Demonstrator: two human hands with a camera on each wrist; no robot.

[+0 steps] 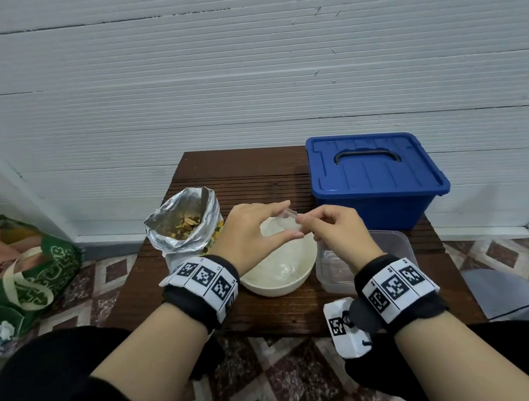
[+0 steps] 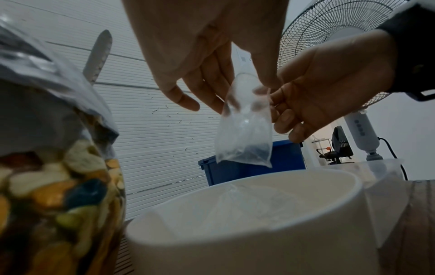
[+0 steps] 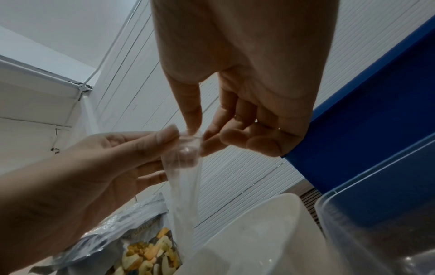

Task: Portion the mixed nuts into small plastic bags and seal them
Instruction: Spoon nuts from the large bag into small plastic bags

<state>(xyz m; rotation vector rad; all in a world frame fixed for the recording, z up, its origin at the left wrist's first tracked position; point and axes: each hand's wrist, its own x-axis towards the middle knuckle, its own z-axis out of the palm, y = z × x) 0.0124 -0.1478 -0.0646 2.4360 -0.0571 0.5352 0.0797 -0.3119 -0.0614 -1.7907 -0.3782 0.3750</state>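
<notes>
Head view: dark brown slatted table, pushed up against a white ribbed wall, standing on a patterned tile floor. Over the table's middle, left hand and right hand met at the mouth of a small clear plastic bag. Left thumb and fingertips pinched one side of the rim, right thumb and forefinger pinched the other, remaining fingers loosely curled. From the left wrist view, bag hung limp and looked empty, dangling above a cream bowl near the front edge, not touching it. Another clear bag, or several, lay crumpled inside that bowl; hard to count.

At the table's left edge, foil pouch of mixed nuts, upright, top open, nuts showing through its clear front window in the wrist views. Something flat and silvery, maybe a spoon handle, stuck up out of the pouch. Just right of the bowl, clear plastic tub at the right front corner. Behind it at the back right corner, blue lidded box with a dark handle, overhanging the table's right edge.

Off the table to the left, green shopping bag slumped on the floor. Standing fan in the room beyond, seen from the left wrist.
</notes>
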